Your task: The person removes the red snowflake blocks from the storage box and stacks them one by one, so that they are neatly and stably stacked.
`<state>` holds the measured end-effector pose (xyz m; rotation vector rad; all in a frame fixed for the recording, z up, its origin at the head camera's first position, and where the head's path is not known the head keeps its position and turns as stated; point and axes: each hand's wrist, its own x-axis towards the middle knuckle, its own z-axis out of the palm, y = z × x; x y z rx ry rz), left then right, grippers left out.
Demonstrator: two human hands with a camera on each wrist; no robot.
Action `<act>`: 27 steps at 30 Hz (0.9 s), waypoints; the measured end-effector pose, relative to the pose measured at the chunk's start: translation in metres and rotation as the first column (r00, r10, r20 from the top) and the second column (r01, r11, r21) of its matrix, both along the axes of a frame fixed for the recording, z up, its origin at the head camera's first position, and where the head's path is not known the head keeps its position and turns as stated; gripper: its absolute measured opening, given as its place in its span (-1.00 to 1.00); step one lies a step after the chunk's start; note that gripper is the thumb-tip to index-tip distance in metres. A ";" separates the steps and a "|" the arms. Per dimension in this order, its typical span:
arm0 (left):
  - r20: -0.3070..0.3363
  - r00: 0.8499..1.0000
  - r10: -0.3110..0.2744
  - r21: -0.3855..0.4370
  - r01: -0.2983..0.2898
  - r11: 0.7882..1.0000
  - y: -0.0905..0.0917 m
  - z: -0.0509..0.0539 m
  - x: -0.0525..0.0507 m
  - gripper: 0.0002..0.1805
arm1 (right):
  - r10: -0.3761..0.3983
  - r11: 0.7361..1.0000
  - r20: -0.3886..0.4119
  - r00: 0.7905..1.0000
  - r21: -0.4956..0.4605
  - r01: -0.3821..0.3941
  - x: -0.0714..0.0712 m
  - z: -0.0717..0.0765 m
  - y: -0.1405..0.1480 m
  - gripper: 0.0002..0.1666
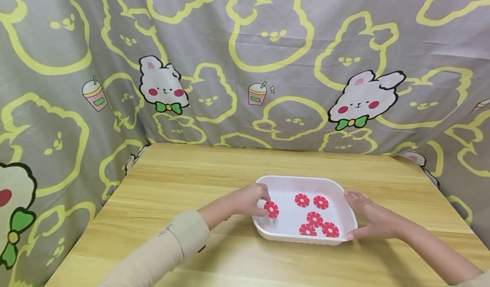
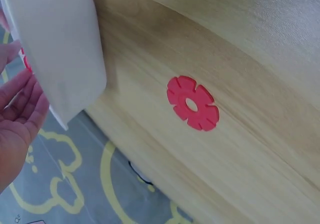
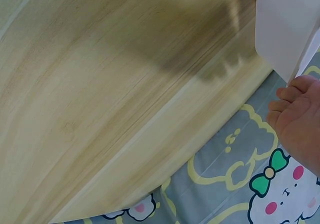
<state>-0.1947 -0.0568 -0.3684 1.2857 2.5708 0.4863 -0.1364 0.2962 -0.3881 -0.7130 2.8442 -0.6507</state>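
Observation:
A white plastic tray (image 1: 294, 237) sits on the wooden table, with several red notched discs (image 1: 314, 219) lying flat inside, shaped like snowflake building pieces. My left hand (image 1: 249, 200) reaches over the tray's left rim and pinches another red notched disc (image 1: 272, 209) between thumb and fingers. In the left wrist view, a sliver of that held disc (image 2: 26, 61) shows past the tray wall. At the opposite end, my right hand (image 1: 377, 217) holds the tray's rim, thumb at the near corner and fingers at the far one. Its fingertips (image 3: 287, 94) meet the rim in the right wrist view.
One loose red notched disc (image 2: 192, 104) lies on the table (image 1: 183, 168) left of the tray, mostly hidden by my left forearm in the head view. A grey patterned curtain (image 1: 214, 44) hangs behind the table and along its sides.

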 end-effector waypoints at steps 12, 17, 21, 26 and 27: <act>-0.002 0.998 0.058 0.039 -0.058 0.998 -0.022 0.011 0.002 -0.71 | 0.004 1.000 0.011 1.000 -0.013 -0.004 0.000 -0.001 0.001 0.31; -0.009 0.999 0.053 0.101 -0.052 0.994 -0.035 0.010 0.001 -0.72 | 0.005 1.000 0.000 1.000 -0.006 -0.005 -0.001 0.000 0.001 0.30; -0.035 0.998 0.049 0.136 -0.044 0.990 -0.045 0.009 0.002 -0.72 | 0.004 1.000 -0.004 1.000 -0.003 -0.004 0.000 0.000 0.001 0.29; -0.062 0.995 0.083 0.144 -0.073 0.987 -0.058 0.008 0.007 -0.73 | 0.000 1.000 -0.004 1.000 -0.007 0.000 0.000 -0.001 0.001 0.30; -0.063 0.994 0.091 0.149 -0.081 0.986 -0.061 0.007 0.008 -0.72 | -0.001 1.000 -0.006 1.000 -0.007 0.001 0.000 -0.001 0.001 0.30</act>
